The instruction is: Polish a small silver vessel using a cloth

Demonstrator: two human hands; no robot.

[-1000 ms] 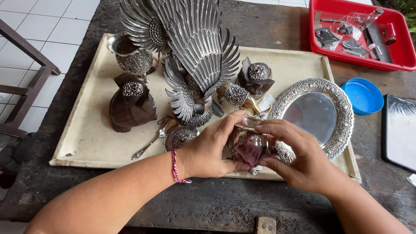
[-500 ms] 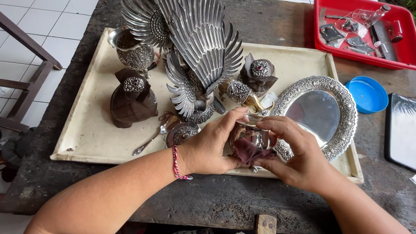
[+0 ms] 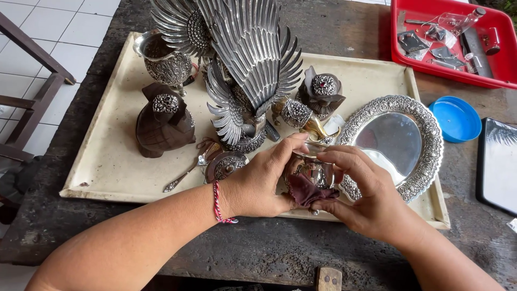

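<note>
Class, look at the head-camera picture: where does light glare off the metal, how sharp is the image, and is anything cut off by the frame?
Head view: soft, even daylight with faint shadows; the round silver tray reflects a pale sheen; the small silver cup between the left hand and right hand glints; everything is sharp; the silver bird and red bin are cropped at the top edge.

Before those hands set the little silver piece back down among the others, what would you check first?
1. Both hands grip the piece: ok. Left hand and right hand wrap the small silver cup.
2. Cloth stays with it: ok, the dark red cloth sits under the cup.
3. Free spot on the tray: ok, bare surface at left.
4. Clearance from the silver bird: not ok, its feathers reach close to the hands.
5. Oval silver plate lies flat: ok.
6. Cup undamaged: cannot tell, fingers cover most of it.
</note>
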